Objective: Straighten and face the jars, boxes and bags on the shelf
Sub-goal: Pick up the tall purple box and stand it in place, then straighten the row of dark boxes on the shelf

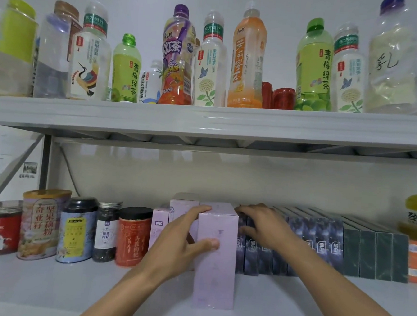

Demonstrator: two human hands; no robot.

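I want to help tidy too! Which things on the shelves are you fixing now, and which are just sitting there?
Being fixed now:
- lilac box, gripped by the left hand
- dark purple boxes, touched by the right hand

Just sitting there:
- jars on the left
- dark green boxes
- drink bottles on the upper shelf

1. Bright, even, cool indoor light; no hard shadows anywhere.
2. Soft glare streak along the front edge of the upper shelf, with faint bottle reflections on the wall below it.
3. Dimmer under that shelf, with a mild shade over the far wall.
4. Wide-angle bending at left and right edges; bottles lean outward there.
5. Slight smear on the lilac box, print unreadable; jar labels at left sharper.
6. Overall softness, compression haze.
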